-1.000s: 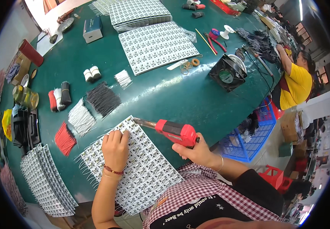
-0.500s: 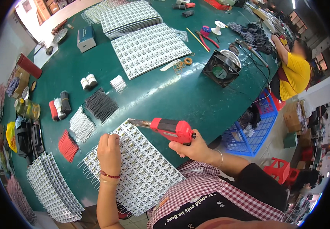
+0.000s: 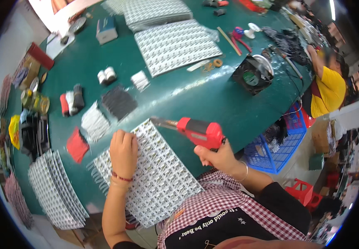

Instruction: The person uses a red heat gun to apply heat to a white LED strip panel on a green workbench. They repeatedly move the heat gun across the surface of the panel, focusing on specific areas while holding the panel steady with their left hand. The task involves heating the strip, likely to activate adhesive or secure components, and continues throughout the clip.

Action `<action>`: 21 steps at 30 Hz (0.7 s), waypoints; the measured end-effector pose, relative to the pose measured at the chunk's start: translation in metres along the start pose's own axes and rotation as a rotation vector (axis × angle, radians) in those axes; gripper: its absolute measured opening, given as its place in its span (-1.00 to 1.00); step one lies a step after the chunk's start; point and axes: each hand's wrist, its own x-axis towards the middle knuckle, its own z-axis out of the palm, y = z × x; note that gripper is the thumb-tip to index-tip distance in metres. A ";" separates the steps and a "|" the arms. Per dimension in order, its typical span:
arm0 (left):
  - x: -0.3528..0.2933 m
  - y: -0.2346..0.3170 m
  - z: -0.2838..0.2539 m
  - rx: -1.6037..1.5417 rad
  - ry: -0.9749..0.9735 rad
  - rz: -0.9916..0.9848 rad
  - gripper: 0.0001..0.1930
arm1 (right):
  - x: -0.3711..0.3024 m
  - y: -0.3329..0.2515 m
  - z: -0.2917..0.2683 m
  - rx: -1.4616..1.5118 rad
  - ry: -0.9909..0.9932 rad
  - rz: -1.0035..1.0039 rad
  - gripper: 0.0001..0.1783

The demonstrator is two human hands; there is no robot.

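A large white panel of small circuit boards [image 3: 163, 182] lies slanted in front of me, with thin white wires [image 3: 99, 179] fringing its left edge. My left hand [image 3: 124, 151] rests over the panel's upper left side, its fingers curled and closed; whatever they pinch is hidden. In my right hand [image 3: 220, 158] is a red and black soldering gun [image 3: 201, 132], gripped by its handle. Its long metal tip points left and reaches the panel's far corner. Bundles of red wires [image 3: 77, 145], white wires [image 3: 95, 122] and black wires [image 3: 119, 102] lie beyond my left hand.
More panels [image 3: 177, 47] are stacked at the back, others [image 3: 55, 191] at the left. A black fan [image 3: 252, 74] stands to the right, near a solder spool [image 3: 252, 30] and pliers [image 3: 242, 43]. A blue crate [image 3: 277, 151] stands beside the table; a person in yellow [image 3: 329, 91] sits beyond.
The whole view has shifted and is blurrier. My left hand's fingers have curled further over the panel. My right hand still holds the soldering gun with its tip by the far corner.
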 end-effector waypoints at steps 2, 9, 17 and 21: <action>-0.002 -0.008 0.000 -0.019 -0.007 -0.028 -0.93 | 0.000 0.000 0.002 0.003 0.007 0.022 -0.78; -0.005 -0.017 0.005 -0.052 0.007 0.008 -0.89 | 0.000 0.007 0.011 -0.018 0.009 0.021 -0.83; 0.004 -0.014 0.011 -0.053 0.016 0.083 -0.83 | 0.005 0.011 0.016 -0.050 -0.012 0.026 -0.81; 0.003 -0.016 0.012 -0.056 -0.014 0.076 -0.81 | 0.006 0.013 0.013 -0.170 -0.088 0.006 -0.75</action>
